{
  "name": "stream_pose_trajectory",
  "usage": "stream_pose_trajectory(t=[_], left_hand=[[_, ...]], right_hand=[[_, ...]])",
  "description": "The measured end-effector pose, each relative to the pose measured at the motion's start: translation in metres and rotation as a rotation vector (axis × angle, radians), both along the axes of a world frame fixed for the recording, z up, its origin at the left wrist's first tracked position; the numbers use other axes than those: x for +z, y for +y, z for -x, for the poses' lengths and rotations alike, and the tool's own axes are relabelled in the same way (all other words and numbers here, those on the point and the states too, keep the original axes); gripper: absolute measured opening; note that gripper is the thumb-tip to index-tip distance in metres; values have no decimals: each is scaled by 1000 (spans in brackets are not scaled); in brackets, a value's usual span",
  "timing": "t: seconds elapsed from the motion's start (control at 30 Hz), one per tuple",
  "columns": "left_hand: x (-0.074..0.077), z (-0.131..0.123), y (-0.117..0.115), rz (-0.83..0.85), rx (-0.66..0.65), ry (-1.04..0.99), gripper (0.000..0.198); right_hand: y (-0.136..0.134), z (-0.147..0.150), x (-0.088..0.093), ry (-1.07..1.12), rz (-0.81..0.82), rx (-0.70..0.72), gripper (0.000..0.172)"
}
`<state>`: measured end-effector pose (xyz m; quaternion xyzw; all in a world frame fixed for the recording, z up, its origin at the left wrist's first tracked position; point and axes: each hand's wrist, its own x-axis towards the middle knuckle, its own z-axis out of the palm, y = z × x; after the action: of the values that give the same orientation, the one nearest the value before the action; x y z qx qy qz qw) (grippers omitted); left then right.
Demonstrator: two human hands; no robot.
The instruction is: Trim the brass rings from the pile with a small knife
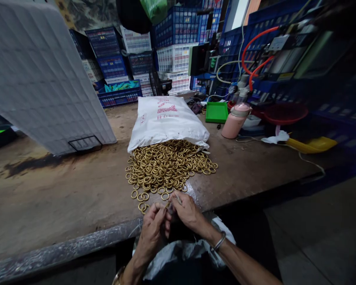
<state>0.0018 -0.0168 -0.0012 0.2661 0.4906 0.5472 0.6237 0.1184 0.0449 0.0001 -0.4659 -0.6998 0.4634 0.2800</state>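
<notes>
At 6 o'clock, over the table (62, 198) edge, the left hand (152, 231) and right hand (187, 211) pinch what looks like 1 ring (167, 205) between fingertips, close for fine handling; the ring pile (166, 166) spills from the tipped sack (166, 118) at 12 o'clock, within reach.

We have a heap of brass rings (167, 166) spilling from the open mouth of a white sack (167, 118) that lies flat on the table (62, 190). The rings are plain gold-coloured hoops, all alike, lying flat and overlapping. They lie thick near the sack and thin out toward the table's near edge, where a few loose rings (142, 196) lie apart from the heap. What looks like a single ring (167, 205) sits pinched between the fingertips of our left hand (152, 231) and right hand (187, 211), just above that edge. Our fingers hide most of it.
</notes>
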Motion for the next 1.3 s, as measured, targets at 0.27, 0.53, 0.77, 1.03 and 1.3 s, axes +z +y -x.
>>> stream_pose_trajectory(t=[0.27,0.53,0.77,1.03,1.3], left_hand=[[3,4,0,-31,-23,153,30],[9,5,-9,-6,-12,193,31],[5,6,-37,-10,-102,-171,27],[6,29,-49,79,61,-356,20],[4,51,-44,209,241,-507,23]], right_hand=[[-14,-3,-6,-445,-300,215,27],[-9,0,-2,-588,-280,239,31],[2,19,-6,-574,-385,196,34],[4,70,-12,-635,-444,162,20],[5,91,-15,-721,-418,110,21]])
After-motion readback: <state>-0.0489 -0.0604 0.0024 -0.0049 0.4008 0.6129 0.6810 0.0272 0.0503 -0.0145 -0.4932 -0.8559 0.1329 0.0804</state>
